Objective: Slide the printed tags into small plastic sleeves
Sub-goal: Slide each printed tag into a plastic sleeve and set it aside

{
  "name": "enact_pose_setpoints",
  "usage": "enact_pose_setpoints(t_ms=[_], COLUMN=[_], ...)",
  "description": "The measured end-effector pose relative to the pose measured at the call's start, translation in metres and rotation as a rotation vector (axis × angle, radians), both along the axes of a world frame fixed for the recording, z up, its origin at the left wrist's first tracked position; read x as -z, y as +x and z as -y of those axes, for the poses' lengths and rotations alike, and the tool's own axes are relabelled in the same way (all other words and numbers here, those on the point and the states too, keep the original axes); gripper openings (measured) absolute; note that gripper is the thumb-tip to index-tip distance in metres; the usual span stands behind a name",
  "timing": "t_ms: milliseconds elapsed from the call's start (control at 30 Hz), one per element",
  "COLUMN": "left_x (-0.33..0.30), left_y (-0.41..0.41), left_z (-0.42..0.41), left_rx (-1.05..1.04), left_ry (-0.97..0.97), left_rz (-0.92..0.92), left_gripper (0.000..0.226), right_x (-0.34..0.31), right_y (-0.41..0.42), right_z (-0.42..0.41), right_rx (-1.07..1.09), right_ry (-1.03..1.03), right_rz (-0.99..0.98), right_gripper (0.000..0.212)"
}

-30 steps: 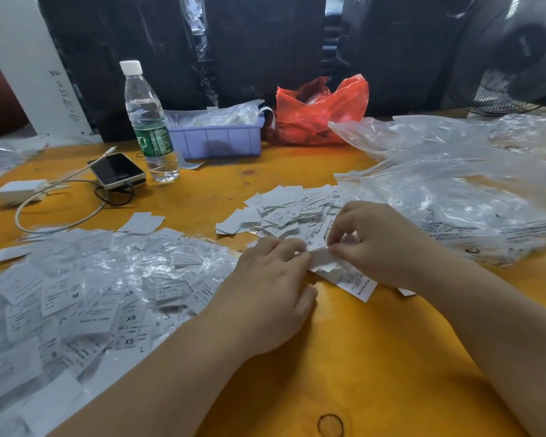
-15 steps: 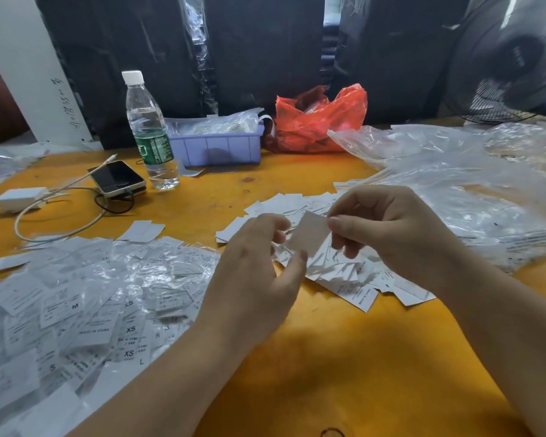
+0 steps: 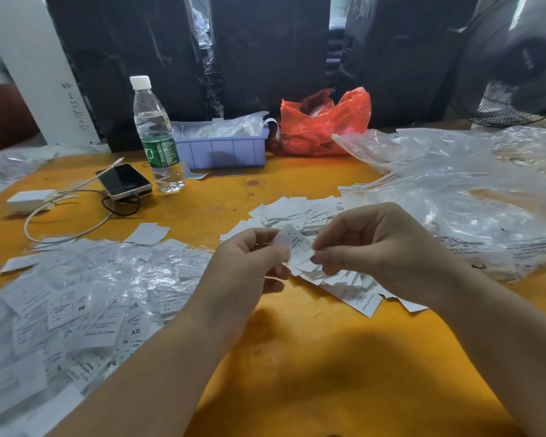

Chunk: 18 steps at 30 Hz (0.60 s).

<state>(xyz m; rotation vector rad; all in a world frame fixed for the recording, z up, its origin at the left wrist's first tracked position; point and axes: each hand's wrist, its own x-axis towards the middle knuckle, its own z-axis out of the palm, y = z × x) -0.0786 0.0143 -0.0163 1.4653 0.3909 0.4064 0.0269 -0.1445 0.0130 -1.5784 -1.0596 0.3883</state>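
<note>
A small white printed tag is held tilted at frame centre, above a loose pile of white tags. At lower left, a spread of tags already in clear plastic sleeves lies flat, showing sizes M and XS.

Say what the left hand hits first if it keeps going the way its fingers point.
The left hand points up and right, so its fingers already pinch the printed tag; just past it is the right hand, holding the tag's other edge. Depth is hard to judge.

Table orange-yellow; tags white, black print; bag red; tray lilac.
</note>
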Motion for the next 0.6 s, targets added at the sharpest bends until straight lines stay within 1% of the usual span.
enact_pose_setpoints(t_ms=[167, 267, 333, 433, 500, 600], left_x=[0.000, 0.000, -0.001, 0.000, 0.000, 0.003], left_y=[0.000, -0.001, -0.002, -0.003, -0.003, -0.003], left_z=[-0.001, 0.000, 0.000, 0.000, 0.000, 0.000], left_rx=[-0.032, -0.039, -0.036, -0.035, -0.039, -0.036], left_ry=[0.078, 0.119, 0.138, 0.186, 0.212, 0.228], left_rz=[0.028, 0.036, 0.036, 0.040, 0.040, 0.042], left_gripper=[0.012, 0.012, 0.012, 0.010, 0.008, 0.006], right_x=[0.002, 0.001, -0.001, -0.006, -0.009, -0.008], right_y=[0.000, 0.002, 0.005, 0.013, 0.019, 0.033], right_z=[-0.001, 0.001, 0.004, 0.010, 0.015, 0.021], right_rx=[-0.025, 0.039, 0.149, 0.390, 0.527, 0.682], right_ry=[-0.080, -0.084, -0.089, -0.084, -0.089, -0.242], right_rz=[-0.002, 0.039, 0.162, 0.434, 0.521, 0.642], right_gripper=[0.008, 0.008, 0.006, 0.007, 0.007, 0.015])
